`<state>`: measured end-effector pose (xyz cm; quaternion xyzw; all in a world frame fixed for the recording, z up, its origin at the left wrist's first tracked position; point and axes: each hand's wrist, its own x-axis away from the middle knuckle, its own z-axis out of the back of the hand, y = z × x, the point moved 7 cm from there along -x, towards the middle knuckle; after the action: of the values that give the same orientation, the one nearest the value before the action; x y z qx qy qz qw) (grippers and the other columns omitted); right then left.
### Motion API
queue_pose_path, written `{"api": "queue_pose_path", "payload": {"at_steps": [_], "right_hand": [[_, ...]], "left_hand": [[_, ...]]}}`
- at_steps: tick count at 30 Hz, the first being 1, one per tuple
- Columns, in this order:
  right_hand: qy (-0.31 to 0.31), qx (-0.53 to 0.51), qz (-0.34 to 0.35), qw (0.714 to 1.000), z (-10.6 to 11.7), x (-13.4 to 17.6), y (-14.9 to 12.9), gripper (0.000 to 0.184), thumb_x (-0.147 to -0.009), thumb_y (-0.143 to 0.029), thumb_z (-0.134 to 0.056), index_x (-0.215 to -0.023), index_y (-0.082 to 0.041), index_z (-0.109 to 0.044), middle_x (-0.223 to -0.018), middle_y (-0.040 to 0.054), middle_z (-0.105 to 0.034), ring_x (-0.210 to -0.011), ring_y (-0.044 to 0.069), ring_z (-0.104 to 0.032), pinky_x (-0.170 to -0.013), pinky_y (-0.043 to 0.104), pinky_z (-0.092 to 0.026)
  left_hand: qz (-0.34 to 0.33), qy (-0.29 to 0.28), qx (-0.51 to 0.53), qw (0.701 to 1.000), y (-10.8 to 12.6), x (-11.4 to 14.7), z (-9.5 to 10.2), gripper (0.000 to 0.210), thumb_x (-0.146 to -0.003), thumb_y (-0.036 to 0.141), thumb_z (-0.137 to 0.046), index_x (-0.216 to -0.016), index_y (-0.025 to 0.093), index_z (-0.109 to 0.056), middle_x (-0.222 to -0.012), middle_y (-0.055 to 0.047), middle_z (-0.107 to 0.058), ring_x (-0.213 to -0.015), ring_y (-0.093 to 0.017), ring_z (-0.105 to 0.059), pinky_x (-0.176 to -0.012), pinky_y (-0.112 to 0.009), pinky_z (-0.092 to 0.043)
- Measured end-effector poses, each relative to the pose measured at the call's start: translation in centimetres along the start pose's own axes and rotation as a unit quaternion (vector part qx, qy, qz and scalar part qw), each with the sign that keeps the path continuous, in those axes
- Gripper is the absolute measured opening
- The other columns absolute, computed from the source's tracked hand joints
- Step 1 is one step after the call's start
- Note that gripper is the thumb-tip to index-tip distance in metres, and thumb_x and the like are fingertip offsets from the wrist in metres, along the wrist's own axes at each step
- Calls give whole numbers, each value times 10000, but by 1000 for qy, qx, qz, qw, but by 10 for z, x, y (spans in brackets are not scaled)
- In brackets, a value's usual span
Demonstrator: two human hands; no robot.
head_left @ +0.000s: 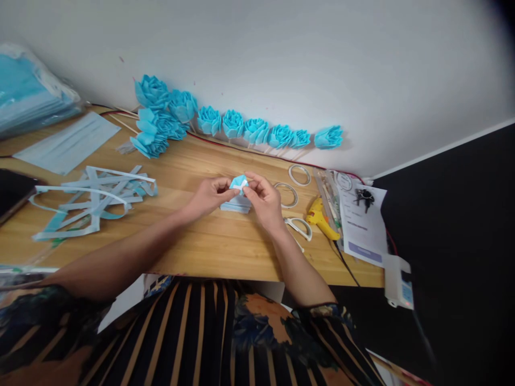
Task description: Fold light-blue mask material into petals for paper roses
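Observation:
A small folded piece of light-blue and white material [240, 182] is pinched between my two hands above the middle of the desk. My left hand [211, 194] grips its left side with thumb and fingers. On the right side, my right hand [264, 197] holds it with the thumb in front and the fingers behind. Just below them lies a stack of pale-blue cut pieces [236, 206] on the wood, partly covered by the hands. White-handled scissors [300, 228] rest close to my right wrist, their blades partly hidden.
Blue fabric flowers on sticks [233, 124] line the wall. Cut strips [94, 201] pile up at left, near a flat mask sheet [68, 142] and bagged masks [32, 96]. At right are tape rolls [296, 196], a yellow glue gun [321, 219], keys [364, 198] on paper and a power strip [398, 281].

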<state>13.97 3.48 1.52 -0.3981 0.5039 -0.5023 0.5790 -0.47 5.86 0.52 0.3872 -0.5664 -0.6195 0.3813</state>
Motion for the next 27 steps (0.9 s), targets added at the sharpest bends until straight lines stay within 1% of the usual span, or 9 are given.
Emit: {"api": "queue_pose_path", "payload": {"at_steps": [3,7,11,15,17,19,22,25,27], "right_hand": [[4,-16,5,1000,1,0,-2,303,-864,-382,-637,-1146,-274,-660,-775,-27,-622,-717,124,-591,-713,288,-503],[0,-45,-1,999,0,0,0,345,-863,-433,-637,-1171,-277,-648,-834,-11,-640,-761,133,-602,-739,296,-521],[14,-30,-4,999,1,0,1,392,-812,-423,-698,-1170,-271,-648,-811,-19,-626,-740,129,-585,-713,281,-513],[30,-11,4,999,4,0,0,335,-873,-440,-618,-1159,-271,-655,-778,-17,-605,-723,132,-574,-710,290,-508],[20,-13,6,1000,3,0,-1,346,-877,-445,-610,-1179,-280,-649,-809,-10,-621,-738,133,-578,-698,283,-503],[3,-13,1,1000,1,0,-1,377,-835,-426,-667,-1184,-285,-649,-830,-13,-631,-729,124,-570,-668,265,-488],[2,-6,1,1000,0,1,0,376,-793,-398,-718,-1147,-279,-672,-789,-32,-609,-677,103,-537,-628,246,-461],[16,0,5,1000,3,1,1,318,-837,-413,-667,-1123,-273,-682,-751,-35,-588,-667,106,-530,-622,250,-451],[4,-4,2,1000,1,1,1,331,-858,-429,-637,-1149,-275,-668,-766,-29,-603,-685,115,-544,-639,258,-460]], "left_hand": [[5,1,8,1000,0,0,0,272,-758,401,-651,-676,156,-566,-590,32,-481,-529,-77,-410,-494,-210,-323],[3,-1,3,1000,0,0,-1,287,-756,404,-668,-654,156,-564,-591,31,-488,-536,-76,-409,-502,-211,-317],[-15,-5,-12,1000,0,0,-3,318,-750,406,-666,-603,163,-523,-571,38,-454,-535,-75,-377,-505,-219,-289],[-22,-17,-19,999,1,0,-4,336,-761,403,-666,-586,171,-496,-562,47,-418,-526,-75,-357,-509,-229,-284],[-22,-26,-24,999,1,0,-5,349,-762,402,-669,-572,172,-488,-553,50,-403,-524,-76,-345,-508,-233,-277],[-21,-36,-31,999,1,1,-7,351,-758,399,-671,-561,171,-492,-550,49,-400,-530,-78,-340,-509,-235,-266],[-20,-48,-39,998,0,1,-8,352,-755,402,-669,-552,167,-502,-555,43,-413,-544,-81,-348,-512,-237,-256],[-19,-53,-41,998,-2,1,-9,364,-749,414,-675,-547,166,-501,-557,41,-416,-542,-81,-351,-512,-238,-252],[-19,-53,-43,998,-3,1,-9,368,-746,419,-679,-546,166,-501,-551,44,-415,-536,-79,-353,-512,-236,-255]]}}
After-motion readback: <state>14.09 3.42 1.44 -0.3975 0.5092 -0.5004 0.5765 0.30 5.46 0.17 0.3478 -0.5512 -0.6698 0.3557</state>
